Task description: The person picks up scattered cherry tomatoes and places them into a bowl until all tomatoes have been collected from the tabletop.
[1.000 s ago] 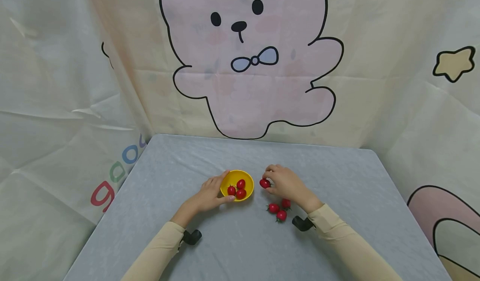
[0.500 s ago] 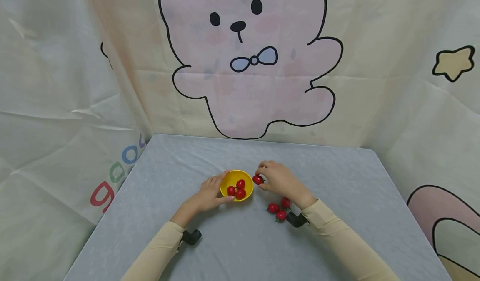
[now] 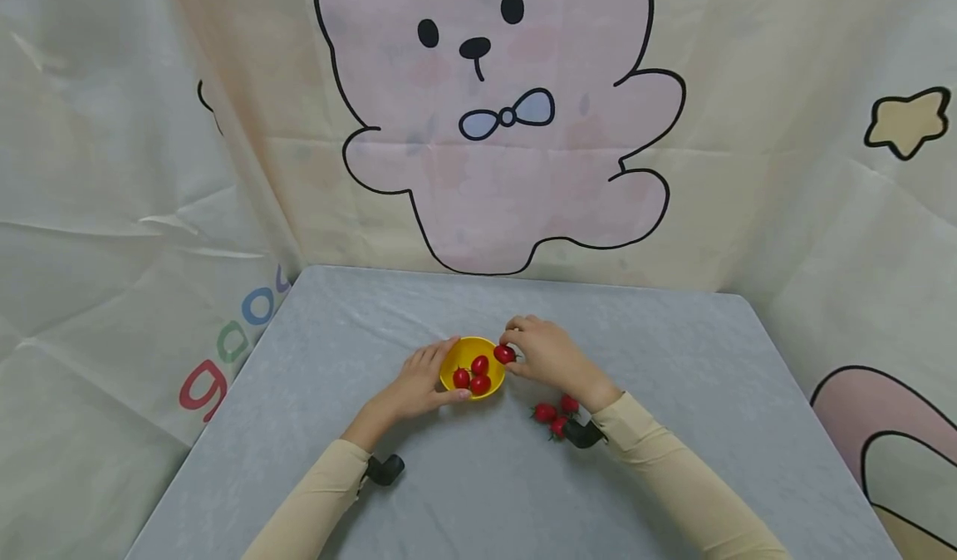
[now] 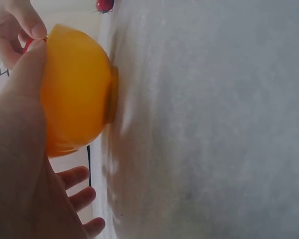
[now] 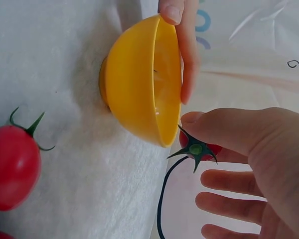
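My left hand (image 3: 420,384) holds a small yellow bowl (image 3: 465,351) at its side, thumb at the near rim and fingers along the far side. Three red cherry tomatoes (image 3: 480,385) lie inside it. Between thumb and fingertips, my right hand (image 3: 553,356) pinches another cherry tomato (image 3: 504,354) at the bowl's right rim. Its green star-shaped stem (image 5: 195,149) faces the right wrist camera, and the other fingers of that hand are spread. In the left wrist view the bowl's outer wall (image 4: 77,89) hides the tomatoes within.
Three loose cherry tomatoes (image 3: 544,413) lie on the grey cloth-covered table (image 3: 478,493), right of the bowl. The black wrist mount (image 3: 583,434) on my right arm partly covers one. Behind the table hangs a curtain (image 3: 516,194) printed with a bear.
My right hand has moved left with its tomato, from above the loose ones to the bowl's right rim. The left hand and bowl have stayed in place.
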`<state>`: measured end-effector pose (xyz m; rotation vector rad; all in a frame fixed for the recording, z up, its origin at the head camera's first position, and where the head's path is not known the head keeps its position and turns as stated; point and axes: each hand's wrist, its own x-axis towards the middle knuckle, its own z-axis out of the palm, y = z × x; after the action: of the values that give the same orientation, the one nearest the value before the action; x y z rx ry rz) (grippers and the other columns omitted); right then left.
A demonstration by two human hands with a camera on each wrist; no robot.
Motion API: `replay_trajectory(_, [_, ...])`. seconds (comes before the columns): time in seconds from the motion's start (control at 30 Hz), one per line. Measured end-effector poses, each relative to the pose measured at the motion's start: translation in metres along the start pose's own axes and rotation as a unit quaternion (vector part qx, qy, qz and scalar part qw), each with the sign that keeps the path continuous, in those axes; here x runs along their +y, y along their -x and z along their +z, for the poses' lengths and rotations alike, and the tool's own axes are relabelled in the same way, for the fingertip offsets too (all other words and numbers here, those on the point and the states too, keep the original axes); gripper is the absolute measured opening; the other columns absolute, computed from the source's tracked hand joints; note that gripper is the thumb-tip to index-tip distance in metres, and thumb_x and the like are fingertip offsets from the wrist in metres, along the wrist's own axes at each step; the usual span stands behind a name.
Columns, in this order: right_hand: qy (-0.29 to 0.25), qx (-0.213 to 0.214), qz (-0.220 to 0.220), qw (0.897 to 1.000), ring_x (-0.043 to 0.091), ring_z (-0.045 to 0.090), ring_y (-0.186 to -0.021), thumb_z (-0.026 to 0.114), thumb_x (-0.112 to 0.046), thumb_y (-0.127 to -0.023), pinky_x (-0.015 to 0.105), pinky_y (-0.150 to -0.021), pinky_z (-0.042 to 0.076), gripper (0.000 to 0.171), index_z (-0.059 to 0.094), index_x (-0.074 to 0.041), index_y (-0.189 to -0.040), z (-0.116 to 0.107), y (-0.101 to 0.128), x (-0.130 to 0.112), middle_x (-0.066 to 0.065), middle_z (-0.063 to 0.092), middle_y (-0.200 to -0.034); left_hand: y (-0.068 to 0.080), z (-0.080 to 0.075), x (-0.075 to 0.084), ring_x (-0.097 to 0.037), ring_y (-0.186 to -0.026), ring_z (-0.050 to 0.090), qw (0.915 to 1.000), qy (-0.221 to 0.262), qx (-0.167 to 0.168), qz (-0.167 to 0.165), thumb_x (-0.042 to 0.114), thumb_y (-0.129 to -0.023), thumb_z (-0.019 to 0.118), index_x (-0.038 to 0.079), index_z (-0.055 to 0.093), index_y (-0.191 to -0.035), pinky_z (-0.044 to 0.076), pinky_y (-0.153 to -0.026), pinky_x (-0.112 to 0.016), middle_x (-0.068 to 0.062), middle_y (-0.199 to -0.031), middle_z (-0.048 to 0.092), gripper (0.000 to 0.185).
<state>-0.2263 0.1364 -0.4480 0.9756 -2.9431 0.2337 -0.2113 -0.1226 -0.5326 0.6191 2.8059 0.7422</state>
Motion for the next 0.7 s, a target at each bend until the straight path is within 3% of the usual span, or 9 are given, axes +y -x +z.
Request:
replay_trajectory(0.33, [-0.009, -0.007, 0.004, 1.000, 0.024, 0.062, -0.106, 0.079, -0.036, -0.084, 0.041, -0.093, 0.056, 0.036, 0.072, -0.017, -0.113, 0.001, -0.006, -0.008, 0.006, 0.066, -0.121, 0.002, -0.005, 0.003, -0.040, -0.144, 0.031, 1.0000, 0.008, -0.001, 0.003, 0.067, -0.084, 0.063, 0.024, 0.017, -0.159, 0.022, -0.120, -0.061, -0.016, -0.158, 0.033, 0.097])
replay_trajectory(0.7, [-0.007, -0.003, -0.003, 1.000, 0.023, 0.061, -0.107, 0.079, -0.036, -0.083, 0.040, -0.093, 0.056, 0.036, 0.072, -0.017, -0.112, 0.003, -0.009, -0.014, 0.005, 0.066, -0.120, 0.001, -0.003, 0.002, -0.040, -0.144, 0.032, 1.0000, 0.006, -0.005, 0.001, 0.072, -0.083, 0.059, 0.025, 0.015, -0.159, 0.022, -0.120, -0.061, -0.015, -0.159, 0.032, 0.100])
